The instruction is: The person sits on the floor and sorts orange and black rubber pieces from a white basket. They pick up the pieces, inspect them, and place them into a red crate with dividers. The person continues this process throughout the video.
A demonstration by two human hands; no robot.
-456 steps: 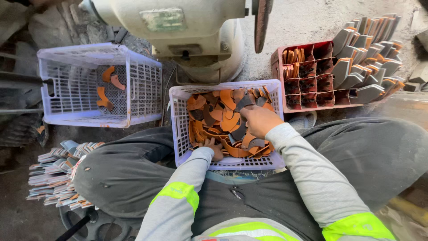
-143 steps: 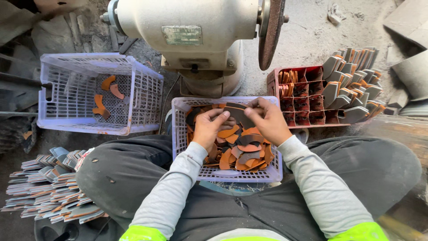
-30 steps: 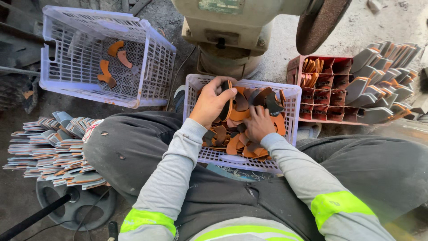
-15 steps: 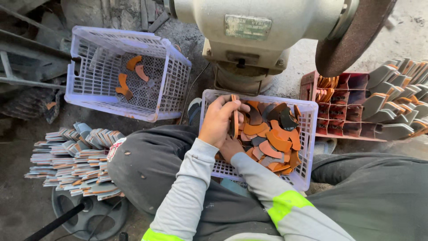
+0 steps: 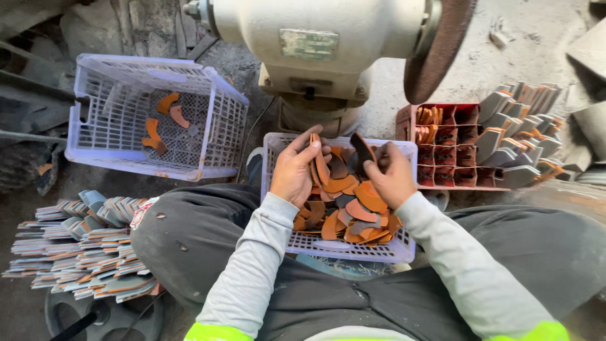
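A lavender mesh basket rests on my lap, filled with several curved orange-brown and dark leather pieces. My left hand holds a thin stack of orange pieces on edge over the basket's left side. My right hand pinches a dark curved piece above the basket's far rim. Both hands are close together, a few centimetres apart.
A bench grinder with a dark wheel stands just beyond the basket. A second lavender basket with a few orange pieces sits at the left. A red divided crate and grey pieces are at the right; stacked flat pieces lie lower left.
My right hand has risen from among the pieces and now lifts a dark piece at the far rim. My left hand still holds orange pieces upright. The view shifted slightly.
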